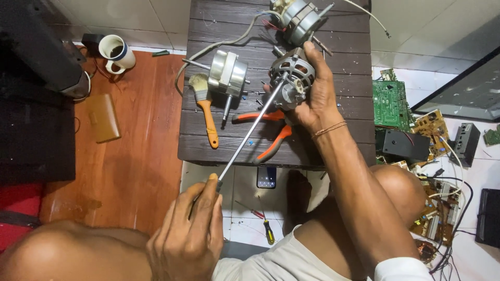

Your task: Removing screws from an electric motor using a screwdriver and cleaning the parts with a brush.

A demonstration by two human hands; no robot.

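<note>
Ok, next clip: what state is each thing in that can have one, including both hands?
Left hand: closed around the handle of a long screwdriver.
Screwdriver: tilted, tip against the fan motor.
Right hand: gripping the fan motor, holding it on the dark table.
Pliers: lying on the table, orange handles spread.
Brush: lying flat.
Silver motor: on its side.
Mug: tipped on the floor.
Phone: screen lit.

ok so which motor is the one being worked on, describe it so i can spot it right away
Look at the dark slatted table in the middle. Near its right side, the right hand grips a motor with an open, slotted grey housing, and the long screwdriver from the left hand touches it. The other two motors lie unheld.
</note>
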